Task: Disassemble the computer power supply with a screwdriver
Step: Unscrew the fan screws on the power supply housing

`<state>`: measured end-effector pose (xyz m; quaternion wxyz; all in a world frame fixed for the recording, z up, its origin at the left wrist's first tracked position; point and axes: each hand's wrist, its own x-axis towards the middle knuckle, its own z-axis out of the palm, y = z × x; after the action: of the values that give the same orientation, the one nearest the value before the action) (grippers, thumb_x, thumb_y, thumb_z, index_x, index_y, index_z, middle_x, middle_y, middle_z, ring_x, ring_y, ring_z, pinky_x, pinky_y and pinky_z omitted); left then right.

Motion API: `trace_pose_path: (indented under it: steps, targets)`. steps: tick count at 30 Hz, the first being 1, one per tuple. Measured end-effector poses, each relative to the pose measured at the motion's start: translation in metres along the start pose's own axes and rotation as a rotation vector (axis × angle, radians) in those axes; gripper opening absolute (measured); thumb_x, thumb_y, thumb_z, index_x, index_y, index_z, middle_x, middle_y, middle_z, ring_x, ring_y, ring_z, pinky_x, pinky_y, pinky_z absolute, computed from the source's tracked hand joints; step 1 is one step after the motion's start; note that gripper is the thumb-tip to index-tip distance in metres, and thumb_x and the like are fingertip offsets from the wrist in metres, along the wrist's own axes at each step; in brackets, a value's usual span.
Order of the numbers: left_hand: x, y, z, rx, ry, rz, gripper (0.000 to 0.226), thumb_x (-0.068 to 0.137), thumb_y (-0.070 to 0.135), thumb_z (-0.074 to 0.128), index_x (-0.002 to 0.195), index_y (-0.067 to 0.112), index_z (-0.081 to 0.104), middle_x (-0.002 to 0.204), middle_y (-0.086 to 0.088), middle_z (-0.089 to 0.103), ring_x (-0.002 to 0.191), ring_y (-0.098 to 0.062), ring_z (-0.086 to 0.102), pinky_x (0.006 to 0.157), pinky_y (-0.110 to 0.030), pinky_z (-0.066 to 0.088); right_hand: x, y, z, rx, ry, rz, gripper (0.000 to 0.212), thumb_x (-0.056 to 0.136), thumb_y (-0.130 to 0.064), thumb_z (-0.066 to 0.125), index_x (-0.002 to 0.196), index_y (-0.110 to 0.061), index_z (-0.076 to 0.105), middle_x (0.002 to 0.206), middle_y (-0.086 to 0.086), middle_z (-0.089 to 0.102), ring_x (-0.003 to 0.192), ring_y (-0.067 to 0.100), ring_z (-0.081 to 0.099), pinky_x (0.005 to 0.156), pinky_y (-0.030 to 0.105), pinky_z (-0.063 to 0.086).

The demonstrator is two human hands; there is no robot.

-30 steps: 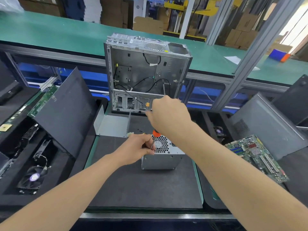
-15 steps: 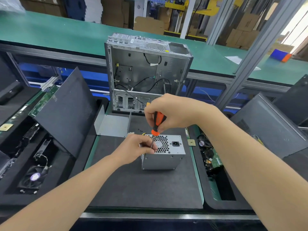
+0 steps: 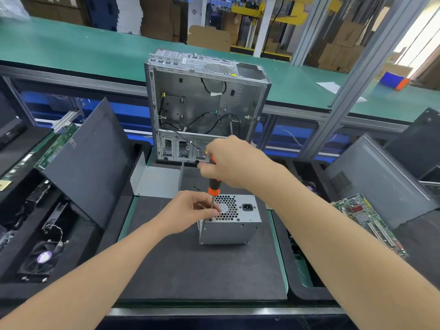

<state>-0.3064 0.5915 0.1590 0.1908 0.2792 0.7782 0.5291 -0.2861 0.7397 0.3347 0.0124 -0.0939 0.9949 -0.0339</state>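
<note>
One screwdriver [image 3: 213, 186] is held on the centre-frame power supply [image 3: 234, 228]: handle gripped by right hand [image 3: 235, 163], shaft pinched by left hand [image 3: 190, 210].

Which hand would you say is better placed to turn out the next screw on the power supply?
The right hand: it grips the screwdriver by its handle, upright over the power supply. The left hand pinches the shaft low down, suited to guiding the tip.
</note>
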Motion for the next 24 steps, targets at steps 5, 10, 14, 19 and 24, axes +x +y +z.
trace_pose_path:
  steps: [5, 10, 14, 19, 24]
  targets:
    - [0.002, 0.011, -0.004, -0.067, 0.029, 0.033, 0.017, 0.085, 0.048, 0.077, 0.098, 0.036, 0.08, 0.098, 0.007, 0.081, 0.094, -0.023, 0.076, 0.095, -0.038, 0.059, -0.002, 0.008, -0.017, 0.087, -0.173, -0.261, 0.016, 0.089, -0.03, 0.069, 0.086, -0.024, 0.055, 0.074, -0.009, 0.057, 0.065, 0.015, 0.05, 0.054, 0.029, 0.035]
    - [0.001, 0.026, -0.01, -0.246, 0.053, 0.103, 0.024, 0.086, 0.043, 0.081, 0.108, 0.034, 0.077, 0.104, 0.0, 0.081, 0.104, -0.021, 0.076, 0.093, -0.03, 0.059, 0.004, 0.016, -0.027, 0.072, -0.314, -0.338, 0.022, 0.078, -0.022, 0.078, 0.089, -0.033, 0.063, 0.088, -0.015, 0.059, 0.084, 0.011, 0.059, 0.066, 0.033, 0.05]
    - [0.001, 0.035, -0.012, -0.288, 0.061, 0.146, 0.022, 0.095, 0.033, 0.076, 0.114, 0.024, 0.075, 0.104, -0.002, 0.081, 0.102, -0.018, 0.077, 0.084, -0.017, 0.055, 0.003, 0.019, -0.03, 0.085, -0.366, -0.31, 0.019, 0.078, -0.019, 0.073, 0.091, -0.031, 0.066, 0.087, -0.014, 0.069, 0.086, 0.01, 0.064, 0.071, 0.035, 0.055]
    - [0.001, 0.039, -0.009, -0.281, 0.065, 0.127, 0.014, 0.095, 0.032, 0.076, 0.108, 0.031, 0.078, 0.104, 0.001, 0.081, 0.103, -0.016, 0.076, 0.088, -0.02, 0.057, -0.004, 0.006, -0.01, -0.18, 0.036, -0.081, 0.049, 0.091, -0.065, 0.056, 0.078, -0.018, 0.054, 0.07, -0.005, 0.048, 0.062, 0.022, 0.051, 0.056, 0.034, 0.041]
    - [0.001, 0.038, -0.008, -0.253, 0.043, 0.14, 0.03, 0.091, 0.047, 0.075, 0.112, 0.024, 0.075, 0.108, -0.004, 0.079, 0.105, -0.024, 0.075, 0.098, -0.043, 0.059, -0.003, -0.009, 0.008, -0.239, 0.098, 0.114, 0.034, 0.101, -0.045, 0.053, 0.086, -0.016, 0.044, 0.07, 0.001, 0.034, 0.067, 0.027, 0.046, 0.062, 0.036, 0.04]
